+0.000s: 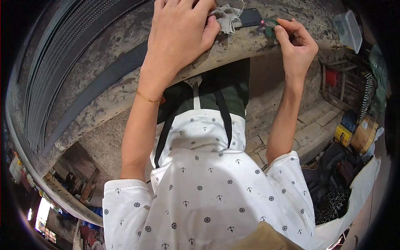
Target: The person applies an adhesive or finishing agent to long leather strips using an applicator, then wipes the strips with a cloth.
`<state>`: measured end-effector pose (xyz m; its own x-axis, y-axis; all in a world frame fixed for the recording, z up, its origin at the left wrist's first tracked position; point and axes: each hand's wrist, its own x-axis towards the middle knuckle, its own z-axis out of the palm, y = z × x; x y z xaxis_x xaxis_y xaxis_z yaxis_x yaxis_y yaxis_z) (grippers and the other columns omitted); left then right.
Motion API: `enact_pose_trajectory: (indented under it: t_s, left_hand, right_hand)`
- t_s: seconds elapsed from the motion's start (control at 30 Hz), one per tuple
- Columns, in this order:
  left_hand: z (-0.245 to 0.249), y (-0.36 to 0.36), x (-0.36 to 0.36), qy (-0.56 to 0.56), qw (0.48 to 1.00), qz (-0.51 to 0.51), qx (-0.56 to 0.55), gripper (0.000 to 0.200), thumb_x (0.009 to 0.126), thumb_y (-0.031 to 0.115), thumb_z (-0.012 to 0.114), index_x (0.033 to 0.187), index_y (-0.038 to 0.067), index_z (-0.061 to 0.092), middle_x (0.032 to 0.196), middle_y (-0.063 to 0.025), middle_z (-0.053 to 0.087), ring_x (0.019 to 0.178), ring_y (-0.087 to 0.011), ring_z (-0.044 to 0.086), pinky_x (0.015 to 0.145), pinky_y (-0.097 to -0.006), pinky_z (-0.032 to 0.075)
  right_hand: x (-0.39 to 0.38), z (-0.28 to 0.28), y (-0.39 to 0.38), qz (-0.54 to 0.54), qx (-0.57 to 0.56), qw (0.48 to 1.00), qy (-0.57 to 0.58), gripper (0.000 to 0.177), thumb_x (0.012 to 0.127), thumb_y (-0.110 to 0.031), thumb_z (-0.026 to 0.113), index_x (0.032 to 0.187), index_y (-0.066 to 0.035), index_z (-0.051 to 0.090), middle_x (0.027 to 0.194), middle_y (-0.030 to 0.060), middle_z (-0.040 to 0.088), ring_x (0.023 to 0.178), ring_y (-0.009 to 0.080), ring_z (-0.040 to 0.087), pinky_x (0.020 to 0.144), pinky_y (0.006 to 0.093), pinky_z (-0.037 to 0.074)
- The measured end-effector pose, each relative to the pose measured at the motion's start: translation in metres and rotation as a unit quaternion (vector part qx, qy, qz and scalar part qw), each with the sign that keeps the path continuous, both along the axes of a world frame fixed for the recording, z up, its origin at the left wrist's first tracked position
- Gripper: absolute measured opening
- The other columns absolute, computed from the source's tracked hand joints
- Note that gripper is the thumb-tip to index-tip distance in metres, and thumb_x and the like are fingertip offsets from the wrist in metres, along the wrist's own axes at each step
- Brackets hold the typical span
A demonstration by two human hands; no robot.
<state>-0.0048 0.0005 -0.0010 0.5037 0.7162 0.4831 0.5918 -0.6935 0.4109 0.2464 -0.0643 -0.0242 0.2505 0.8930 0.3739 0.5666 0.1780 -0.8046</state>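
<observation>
My left hand rests over the workbench top with its fingers curled, partly cut off by the upper edge of the view. A crumpled grey rag sticks out beside its thumb and index finger, lying over a dark strap. The strap's rounded end, edged with light stitching, shows to the right of the rag. My right hand pinches a small dark green curved piece between thumb and index finger. A pink spot shows between that piece and the strap end.
Many long dark straps with white stitching lie side by side on the stained workbench at left. A clear plastic container stands at its right end. Below right are a yellow box and a white sack holding dark pieces.
</observation>
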Motion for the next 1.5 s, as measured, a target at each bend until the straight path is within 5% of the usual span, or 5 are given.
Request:
enact_pose_trajectory:
  t_s: [0.17, 0.73, 1.0, 1.17, 1.5]
  left_hand:
    - [0.002, 0.000, 0.001, 0.013, 1.000, 0.005, 0.004, 0.013, 0.082, 0.012, 0.063, 0.091, 0.004, 0.059, 0.095, -0.0125, 0.056, 0.095, -0.0308, 0.054, 0.083, -0.0424, 0.041]
    - [-0.007, -0.001, 0.047, 0.005, 0.986, -0.167, 0.026, 0.019, 0.081, 0.013, 0.072, 0.098, 0.007, 0.067, 0.107, -0.0077, 0.060, 0.099, -0.0284, 0.056, 0.086, -0.0413, 0.047]
    - [-0.004, -0.009, 0.041, -0.095, 0.995, -0.003, 0.021, 0.022, 0.071, 0.005, 0.072, 0.073, 0.003, 0.050, 0.082, -0.0111, 0.054, 0.076, -0.0319, 0.052, 0.071, -0.0416, 0.043]
    - [0.005, -0.016, 0.055, -0.026, 0.994, -0.107, 0.011, 0.028, 0.084, 0.006, 0.070, 0.112, 0.005, 0.068, 0.119, -0.0149, 0.063, 0.115, -0.0325, 0.058, 0.096, -0.0415, 0.046]
    - [0.001, -0.014, 0.052, -0.059, 0.992, -0.098, -0.051, 0.014, 0.082, 0.004, 0.067, 0.090, -0.003, 0.058, 0.116, -0.0176, 0.059, 0.108, -0.0375, 0.057, 0.094, -0.0434, 0.046]
  right_hand:
    - [-0.008, 0.005, 0.000, -0.013, 0.022, 0.994, 0.102, 0.013, 0.087, 0.000, 0.071, 0.100, 0.001, 0.074, 0.081, -0.0023, 0.066, 0.073, 0.0049, 0.057, 0.068, 0.0192, 0.045]
    - [0.028, 0.003, -0.035, -0.007, 0.090, 0.826, 0.557, 0.020, 0.095, -0.001, 0.061, 0.114, 0.005, 0.063, 0.100, 0.0134, 0.069, 0.081, 0.0154, 0.066, 0.082, 0.0364, 0.060]
    - [0.046, 0.021, -0.052, -0.088, 0.036, 0.907, 0.410, 0.021, 0.093, -0.001, 0.068, 0.113, 0.004, 0.066, 0.100, 0.0161, 0.072, 0.078, 0.0165, 0.068, 0.063, 0.0277, 0.059]
    - [0.065, 0.024, -0.049, -0.169, 0.069, 0.940, 0.287, 0.019, 0.089, 0.001, 0.073, 0.107, 0.005, 0.071, 0.098, 0.0157, 0.073, 0.078, 0.0163, 0.070, 0.063, 0.0252, 0.057]
    - [0.070, 0.015, -0.038, -0.111, 0.177, 0.958, -0.196, 0.019, 0.084, 0.010, 0.069, 0.101, 0.001, 0.074, 0.097, 0.0125, 0.073, 0.084, 0.0214, 0.071, 0.071, 0.0305, 0.058]
